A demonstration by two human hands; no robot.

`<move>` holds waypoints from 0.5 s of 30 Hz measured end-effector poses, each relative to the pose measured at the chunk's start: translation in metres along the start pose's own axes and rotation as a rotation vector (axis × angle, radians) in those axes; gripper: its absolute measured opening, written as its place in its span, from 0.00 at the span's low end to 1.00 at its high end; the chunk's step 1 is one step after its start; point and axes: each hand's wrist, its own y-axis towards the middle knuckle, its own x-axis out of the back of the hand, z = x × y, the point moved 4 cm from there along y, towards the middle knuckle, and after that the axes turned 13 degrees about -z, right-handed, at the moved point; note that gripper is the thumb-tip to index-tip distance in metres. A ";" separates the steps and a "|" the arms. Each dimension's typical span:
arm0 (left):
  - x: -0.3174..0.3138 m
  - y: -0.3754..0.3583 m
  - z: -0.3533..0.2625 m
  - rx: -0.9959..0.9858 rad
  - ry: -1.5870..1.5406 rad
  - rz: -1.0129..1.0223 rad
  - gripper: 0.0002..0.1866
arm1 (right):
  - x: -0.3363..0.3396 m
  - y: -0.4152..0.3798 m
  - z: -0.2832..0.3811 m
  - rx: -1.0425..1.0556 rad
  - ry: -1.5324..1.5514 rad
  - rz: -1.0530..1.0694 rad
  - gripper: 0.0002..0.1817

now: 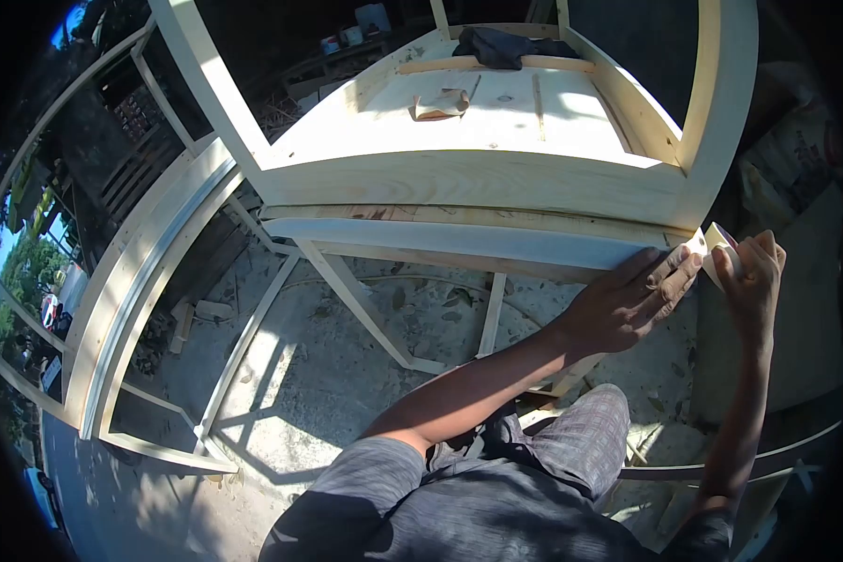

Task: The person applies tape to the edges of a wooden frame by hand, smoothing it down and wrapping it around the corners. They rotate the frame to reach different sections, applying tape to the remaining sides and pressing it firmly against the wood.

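A pale wooden frame stands in front of me, with a whitish strip of tape running along its lower front rail. My left hand lies on the strip's right end, fingers stretched out against the rail. Its thumb is mostly hidden. At the frame's right corner, my right hand grips a roll of masking tape, closed around its side. The roll is right beside the left fingertips.
A folded piece of sandpaper and a dark cloth lie on the frame's panel. Another wooden frame stands at left. Wood offcuts rest on the concrete floor. Slim wooden legs stand below the rail.
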 end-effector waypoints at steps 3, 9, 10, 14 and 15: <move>0.002 -0.013 0.019 -0.024 0.167 -0.087 0.24 | -0.004 -0.008 -0.014 -0.036 -0.018 0.052 0.19; 0.099 -0.072 0.111 0.219 0.191 -0.206 0.19 | -0.014 -0.022 -0.036 0.006 -0.105 0.041 0.21; 0.129 -0.084 0.127 0.208 0.319 -0.336 0.18 | -0.016 -0.021 -0.038 0.007 -0.119 0.035 0.21; 0.257 -0.117 0.208 0.605 0.719 -0.331 0.10 | -0.016 -0.019 -0.038 0.082 -0.150 0.025 0.22; 0.284 -0.130 0.233 0.611 0.690 -0.268 0.08 | -0.016 -0.018 -0.038 0.109 -0.151 0.007 0.22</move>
